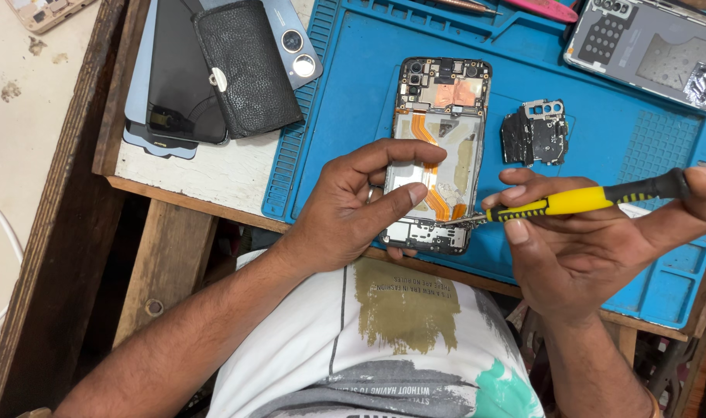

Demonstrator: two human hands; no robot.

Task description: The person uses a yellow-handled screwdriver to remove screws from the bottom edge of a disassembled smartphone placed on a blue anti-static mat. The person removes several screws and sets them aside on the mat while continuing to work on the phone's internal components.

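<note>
An opened smartphone (440,116) with bare circuit boards and orange flex cables lies on the blue work mat (353,93). My left hand (353,205) grips its lower left side, thumb across the frame. My right hand (593,248) holds a yellow and black screwdriver (585,200) level, its metal tip touching the phone's lower right corner. A small dark camera cover plate (535,135) lies to the right of the phone on the mat.
A black leather pouch (245,66) rests on stacked phones and a dark screen (175,85) at the upper left. Another opened phone back (647,50) lies at the top right. The wooden bench edge (183,190) runs below.
</note>
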